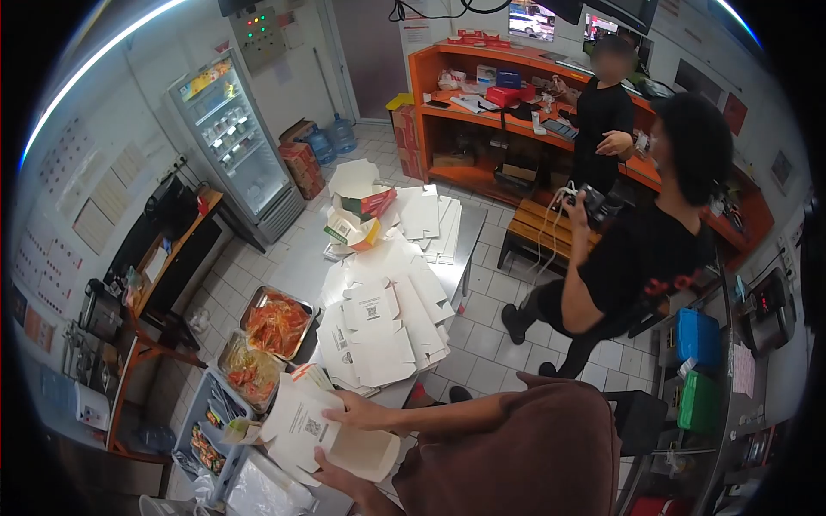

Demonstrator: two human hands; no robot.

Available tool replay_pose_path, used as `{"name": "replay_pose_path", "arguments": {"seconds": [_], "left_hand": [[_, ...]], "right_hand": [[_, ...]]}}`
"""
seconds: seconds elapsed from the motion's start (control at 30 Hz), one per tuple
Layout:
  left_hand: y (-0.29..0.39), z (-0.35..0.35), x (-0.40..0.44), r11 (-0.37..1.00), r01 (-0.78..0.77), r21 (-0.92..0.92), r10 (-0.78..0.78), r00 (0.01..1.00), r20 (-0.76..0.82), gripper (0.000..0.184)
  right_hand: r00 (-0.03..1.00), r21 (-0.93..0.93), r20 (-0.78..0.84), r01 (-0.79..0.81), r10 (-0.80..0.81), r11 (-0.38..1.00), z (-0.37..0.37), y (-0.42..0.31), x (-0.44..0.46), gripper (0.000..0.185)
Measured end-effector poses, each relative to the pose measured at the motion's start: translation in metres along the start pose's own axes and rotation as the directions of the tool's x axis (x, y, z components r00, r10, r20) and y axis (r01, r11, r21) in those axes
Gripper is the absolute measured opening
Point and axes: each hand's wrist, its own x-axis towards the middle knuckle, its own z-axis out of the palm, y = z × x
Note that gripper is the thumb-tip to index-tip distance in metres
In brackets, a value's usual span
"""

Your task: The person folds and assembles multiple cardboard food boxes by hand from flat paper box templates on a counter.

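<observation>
At one end of a table (pixel 303 258), both hands (pixel 363 412) pinch a partly folded white carton (pixel 291 423) between thumb and fingers; its card should handle light, stiff but creasable, best gripped along panel edges.

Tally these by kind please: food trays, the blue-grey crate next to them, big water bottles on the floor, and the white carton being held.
Food trays: 2
Blue-grey crate: 1
Water bottles: 2
White carton: 1
Total: 6
</observation>
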Motion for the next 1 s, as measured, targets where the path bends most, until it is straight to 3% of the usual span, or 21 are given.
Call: {"name": "replay_pose_path", "arguments": {"seconds": [0.03,0.13,0.23,0.33,0.43,0.47,0.5,0.53,0.57,0.6,0.63,0.7,0.73,0.77,0.83,0.87,0.93,1.0], "left_hand": [[0.024,0.007,-0.01,0.998,-0.034,-0.056,0.033,0.999,-0.005,0.056],[0.015,-0.003,0.004,0.989,-0.091,-0.116,0.098,0.993,0.062,0.056],[0.023,-0.016,0.003,0.995,-0.104,0.005,0.102,0.977,0.188,0.056],[0.007,-0.023,0.01,0.989,-0.083,-0.119,0.12,0.926,0.357,0.055],[0.008,-0.027,-0.005,0.998,0.07,-0.001,-0.065,0.938,0.34,0.051],[-0.003,-0.038,-0.002,0.999,-0.041,0.033,0.023,0.909,0.416,0.048],[-0.006,-0.03,-0.015,0.988,-0.054,-0.146,0.099,0.94,0.326,0.046],[-0.002,-0.039,-0.015,0.936,0.033,-0.351,0.155,0.856,0.494,0.048],[-0.005,-0.046,-0.014,0.92,0.139,-0.366,0.08,0.849,0.523,0.052],[-0.008,-0.053,-0.014,0.893,0.244,-0.378,0.004,0.836,0.549,0.059],[-0.011,-0.059,-0.014,0.855,0.344,-0.387,-0.071,0.818,0.571,0.069],[0.046,-0.017,-0.02,0.934,0.355,0.03,-0.333,0.841,0.427,0.057],[0.039,-0.019,-0.018,0.966,0.249,0.072,-0.251,0.826,0.504,0.05],[0.031,-0.023,-0.017,0.984,0.137,0.114,-0.178,0.794,0.581,0.045],[0.034,-0.015,-0.021,0.981,-0.023,0.195,-0.081,0.858,0.508,0.048],[0.037,-0.008,-0.025,0.964,-0.092,0.249,-0.041,0.876,0.481,0.052],[0.048,0.0,-0.038,0.96,-0.148,0.237,0.05,0.925,0.376,0.042],[0.044,-0.008,-0.042,0.952,-0.227,0.206,0.142,0.922,0.36,0.032]], "right_hand": [[0.981,-0.104,-0.117,0.143,-0.155,0.984,-0.001,0.003,0.0,0.059],[0.975,-0.048,0.204,0.096,-0.084,0.994,-0.036,-0.033,0.004,0.054],[0.981,-0.011,0.098,-0.165,0.166,0.986,-0.041,-0.057,0.001,0.038],[0.986,0.028,-0.132,0.101,-0.097,0.994,-0.034,-0.033,0.003,0.02],[0.972,-0.017,-0.134,0.194,-0.195,0.981,-0.038,-0.021,0.006,0.018],[0.974,0.046,-0.142,0.184,-0.176,0.982,-0.037,-0.023,0.006,0.021],[0.976,0.109,-0.15,0.173,-0.156,0.979,-0.036,-0.026,0.006,0.023],[0.999,0.184,0.009,-0.052,0.051,0.982,-0.048,-0.07,-0.004,0.03],[0.995,0.163,0.09,-0.046,0.032,0.986,-0.05,-0.069,-0.001,0.037],[0.954,0.272,0.297,-0.129,0.045,0.954,-0.059,-0.094,-0.003,0.036],[0.922,0.173,0.348,0.115,-0.17,0.978,-0.059,-0.104,-0.002,0.03],[0.82,-0.031,0.536,0.255,-0.2,0.966,-0.061,-0.117,-0.004,0.025],[0.757,-0.113,0.621,0.342,-0.203,0.933,-0.062,-0.121,-0.006,0.022],[0.759,-0.181,0.635,0.329,-0.145,0.927,-0.061,-0.126,-0.007,0.021],[0.773,-0.316,0.634,0.299,-0.034,0.9,-0.055,-0.128,-0.014,0.02],[0.792,-0.274,0.605,0.297,-0.077,0.915,-0.051,-0.123,-0.016,0.02],[0.843,-0.198,0.519,0.278,-0.14,0.94,-0.041,-0.117,-0.018,0.02],[0.871,-0.225,0.491,0.155,-0.025,0.962,-0.04,-0.124,-0.019,0.016]]}}
